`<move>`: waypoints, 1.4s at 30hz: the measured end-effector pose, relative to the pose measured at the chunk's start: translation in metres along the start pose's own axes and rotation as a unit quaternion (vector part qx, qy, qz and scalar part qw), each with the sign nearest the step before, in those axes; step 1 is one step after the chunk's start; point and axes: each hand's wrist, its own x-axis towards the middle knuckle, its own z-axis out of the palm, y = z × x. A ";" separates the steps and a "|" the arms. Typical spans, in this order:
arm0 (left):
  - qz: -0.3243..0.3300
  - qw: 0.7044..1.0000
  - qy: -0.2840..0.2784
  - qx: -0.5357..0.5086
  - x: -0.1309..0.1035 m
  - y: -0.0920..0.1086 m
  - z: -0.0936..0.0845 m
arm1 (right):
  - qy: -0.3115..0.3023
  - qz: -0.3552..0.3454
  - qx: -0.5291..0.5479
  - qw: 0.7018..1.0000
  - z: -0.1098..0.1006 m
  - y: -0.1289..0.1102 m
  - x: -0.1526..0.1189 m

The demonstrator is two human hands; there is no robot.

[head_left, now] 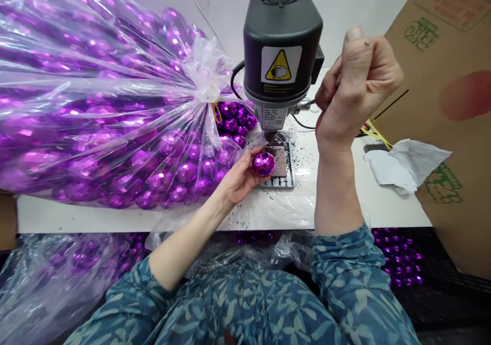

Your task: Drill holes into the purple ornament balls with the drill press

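Purple faceted ball [264, 164] is sitting in the left hand below the drill press head [283, 35].
The left hand [241, 177] is pinching it by the side between thumb and fingers, over the left part of the tan pad [281, 162] on the slotted base plate [283, 182]; whether it is resting there cannot be told. It is probably light, stiff and hollow, slick on its mirrored facets and easily scratched or dented, so a low hold around the sides, away from the chuck [270, 135], is suiting it best. The right hand [356, 81] is closing in a raised fist around the lever [310, 103]. Dark chips are littering the worktop [95, 218], while a clear bag [95, 114] of similar balls is bulging at the left.
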 end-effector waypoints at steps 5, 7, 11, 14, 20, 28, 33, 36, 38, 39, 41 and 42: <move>-0.045 0.996 0.031 -0.070 0.008 -0.011 -0.007 | -0.007 0.009 -0.040 0.999 -0.001 -0.004 -0.003; -0.022 0.996 0.052 -0.066 0.013 -0.014 -0.011 | 0.000 0.014 -0.052 0.999 -0.002 -0.005 -0.004; 0.057 0.993 0.096 0.032 0.026 -0.031 -0.018 | -0.003 0.011 -0.041 0.999 -0.003 -0.006 -0.007; 0.118 0.979 0.124 0.111 0.039 -0.049 -0.023 | -0.005 -0.003 -0.008 1.000 -0.003 -0.005 -0.008; 0.154 0.968 0.126 0.154 0.052 -0.060 -0.026 | -0.024 -0.006 -0.043 0.999 -0.003 -0.007 -0.008; 0.171 0.957 0.104 0.209 0.057 -0.060 -0.024 | -0.014 -0.009 -0.008 1.000 -0.002 -0.008 -0.010; 0.203 0.945 0.091 0.238 0.056 -0.067 -0.024 | -0.019 -0.015 -0.024 0.999 -0.003 -0.008 -0.011; 0.219 0.938 0.075 0.257 0.053 -0.067 -0.023 | -0.021 -0.006 -0.008 1.000 -0.004 -0.011 -0.011; 0.224 0.934 0.068 0.270 0.051 -0.067 -0.022 | -0.022 -0.007 0.001 1.000 -0.005 -0.013 -0.012; 0.224 0.934 0.066 0.272 0.051 -0.067 -0.021 | -0.024 -0.007 -0.001 1.000 -0.005 -0.013 -0.012; 0.220 0.936 0.070 0.266 0.051 -0.067 -0.020 | -0.028 -0.002 -0.006 1.000 -0.006 -0.013 -0.012; 0.217 0.938 0.076 0.260 0.051 -0.067 -0.019 | -0.031 0.001 -0.003 1.000 -0.006 -0.012 -0.012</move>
